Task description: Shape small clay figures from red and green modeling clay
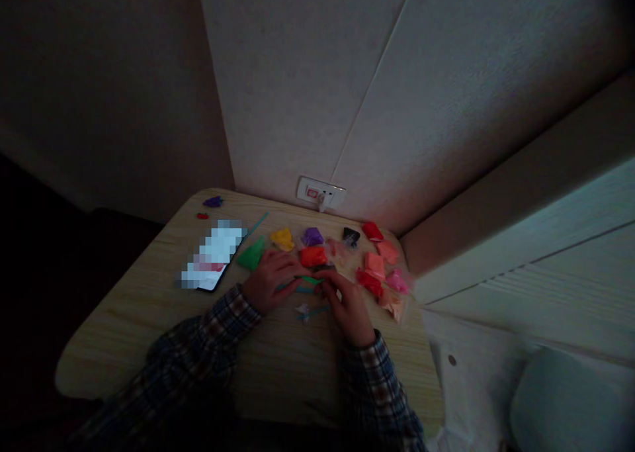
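Note:
My left hand is closed, its fingertips pinching the left end of a thin green strip of modelling clay. At the other end of the strip, my right hand grips it with curled fingers. The strip is held just above the table, partly hidden by the fingers. Below it lies a light blue stick, and nearer to me a crumpled white scrap rests by another thin blue stick. A bag of green clay sits just beyond my left hand.
Bags of orange-red, yellow, purple, black and pink clay lie across the wooden table. A lit phone lies left, beyond it a small purple figure. A wall socket is behind.

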`<state>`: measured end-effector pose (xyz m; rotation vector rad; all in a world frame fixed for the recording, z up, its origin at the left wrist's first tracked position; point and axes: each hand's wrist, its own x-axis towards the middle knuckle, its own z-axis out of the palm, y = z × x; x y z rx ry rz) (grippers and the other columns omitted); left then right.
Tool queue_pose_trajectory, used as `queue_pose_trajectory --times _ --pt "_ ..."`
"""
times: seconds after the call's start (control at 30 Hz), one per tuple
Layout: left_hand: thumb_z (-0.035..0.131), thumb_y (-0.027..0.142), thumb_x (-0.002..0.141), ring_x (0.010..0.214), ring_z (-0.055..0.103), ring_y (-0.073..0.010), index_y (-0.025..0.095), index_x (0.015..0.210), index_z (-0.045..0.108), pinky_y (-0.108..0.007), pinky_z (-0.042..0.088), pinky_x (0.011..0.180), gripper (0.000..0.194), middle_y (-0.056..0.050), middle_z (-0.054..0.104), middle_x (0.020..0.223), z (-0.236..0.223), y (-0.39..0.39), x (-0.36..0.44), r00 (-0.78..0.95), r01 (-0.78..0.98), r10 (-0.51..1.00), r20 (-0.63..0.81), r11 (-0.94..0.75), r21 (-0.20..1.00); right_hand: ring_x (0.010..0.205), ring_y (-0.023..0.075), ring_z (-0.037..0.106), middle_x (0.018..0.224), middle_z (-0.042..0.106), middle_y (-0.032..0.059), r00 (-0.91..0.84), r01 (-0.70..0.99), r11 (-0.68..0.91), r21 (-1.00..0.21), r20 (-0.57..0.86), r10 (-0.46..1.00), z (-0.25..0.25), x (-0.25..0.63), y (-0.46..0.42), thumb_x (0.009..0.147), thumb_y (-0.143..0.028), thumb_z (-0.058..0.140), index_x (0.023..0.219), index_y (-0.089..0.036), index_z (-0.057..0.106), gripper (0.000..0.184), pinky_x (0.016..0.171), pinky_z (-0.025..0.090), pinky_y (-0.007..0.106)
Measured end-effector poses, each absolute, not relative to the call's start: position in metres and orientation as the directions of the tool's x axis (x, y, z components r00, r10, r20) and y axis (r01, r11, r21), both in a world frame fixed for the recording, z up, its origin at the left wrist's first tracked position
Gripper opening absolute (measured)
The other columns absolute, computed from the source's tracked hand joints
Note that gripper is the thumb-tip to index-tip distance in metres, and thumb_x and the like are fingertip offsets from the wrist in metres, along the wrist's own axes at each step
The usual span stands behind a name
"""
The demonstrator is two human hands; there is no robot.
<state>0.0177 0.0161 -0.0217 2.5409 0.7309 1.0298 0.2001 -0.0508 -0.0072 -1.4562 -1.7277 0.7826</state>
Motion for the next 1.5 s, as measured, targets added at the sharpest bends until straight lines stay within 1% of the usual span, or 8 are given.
queue_pose_trajectory --times 0.2,0.43,0.53,0.73,0.9,1.07,1.4,1.5 --pt "0.049 0.027 0.088 0.086 0.058 -0.0195 0.018 0.095 0.064 -0.034 0.037 0.082 0.02 -0.006 0.067 0.086 -0.027 0.018 0.017 0.638 0.356 0.521 0.567 -0.853 0.382 0.071 0.0159 0.057 0.081 0.065 0.003 -0.149 0.517 0.172 -0.838 0.11 0.983 -0.001 0.194 -0.05 0.087 -0.027 0.05 0.102 -0.02 0.06 0.019 0.064 0.042 0.026" --pt "0.052 0.032 0.086 0.079 0.059 -0.0196 0.017 0.084 0.064 -0.034 0.037 0.078 0.019 -0.005 0.067 0.079 -0.028 0.015 0.021 0.66 0.33 0.469 0.586 -0.883 0.335 0.055 0.0116 0.049 0.059 0.057 -0.0023 -0.113 0.494 0.137 -0.858 0.093 0.989 -0.003 0.187 -0.046 0.084 -0.027 0.056 0.071 -0.018 0.06 0.016 0.053 0.034 0.022" --pt "0.059 0.032 0.081 0.074 0.06 -0.0186 0.018 0.08 0.064 -0.033 0.039 0.076 0.015 -0.003 0.067 0.074 -0.021 0.017 0.016 0.597 0.334 0.51 0.62 -0.86 0.385 0.053 0.0109 0.047 0.055 0.053 -0.0041 0.042 0.399 0.129 -0.908 0.159 0.986 -0.008 0.197 -0.046 0.078 -0.027 0.063 0.066 -0.019 0.059 0.015 0.051 0.033 0.022" --pt "0.051 0.023 0.085 0.086 0.062 -0.0208 0.016 0.092 0.063 -0.031 0.045 0.078 0.015 -0.007 0.068 0.089 -0.012 0.026 0.001 0.283 0.51 0.72 0.633 -0.672 0.537 0.059 0.0119 0.046 0.065 0.05 -0.0031 0.435 0.339 0.115 -0.934 0.264 0.861 -0.013 0.231 -0.047 0.091 -0.034 0.04 0.081 -0.02 0.049 0.019 0.055 0.035 0.023" --pt "0.042 0.013 0.088 0.092 0.062 -0.0196 0.017 0.106 0.061 -0.036 0.045 0.086 0.027 -0.008 0.07 0.099 -0.031 0.025 0.014 0.591 0.449 0.557 0.584 -0.828 0.335 0.06 0.0139 0.059 0.065 0.063 -0.0014 0.063 0.326 0.085 -0.941 0.112 0.992 -0.015 0.215 -0.052 0.079 -0.025 0.059 0.088 -0.02 0.061 0.011 0.058 0.044 0.024" --pt "0.034 0.005 0.088 0.105 0.06 -0.0182 0.015 0.124 0.048 -0.041 0.037 0.098 0.039 -0.009 0.065 0.116 -0.049 0.022 0.025 0.704 0.414 0.511 0.494 -0.86 0.3 0.059 0.0132 0.056 0.065 0.061 -0.0027 -0.221 0.614 0.061 -0.787 -0.097 0.97 -0.013 0.197 -0.057 0.077 -0.013 0.059 0.102 -0.019 0.057 0.025 0.058 0.041 0.023" --pt "0.041 0.018 0.092 0.092 0.065 -0.0185 0.017 0.116 0.054 -0.041 0.043 0.091 0.028 -0.007 0.071 0.1 -0.047 0.024 0.024 0.686 0.42 0.525 0.505 -0.851 0.315 0.063 0.0142 0.054 0.067 0.058 0.0 -0.275 0.72 0.094 -0.688 -0.158 0.948 -0.013 0.187 -0.047 0.075 -0.011 0.064 0.076 -0.017 0.058 0.008 0.058 0.036 0.025" --pt "0.046 0.023 0.09 0.088 0.064 -0.0181 0.015 0.101 0.063 -0.033 0.049 0.083 0.022 -0.007 0.07 0.092 -0.034 0.021 0.022 0.545 0.403 0.59 0.595 -0.807 0.432 0.067 0.015 0.053 0.074 0.057 0.0018 -0.241 0.708 0.093 -0.7 -0.116 0.964 -0.014 0.189 -0.047 0.072 -0.012 0.067 0.07 -0.017 0.056 0.012 0.061 0.037 0.026"
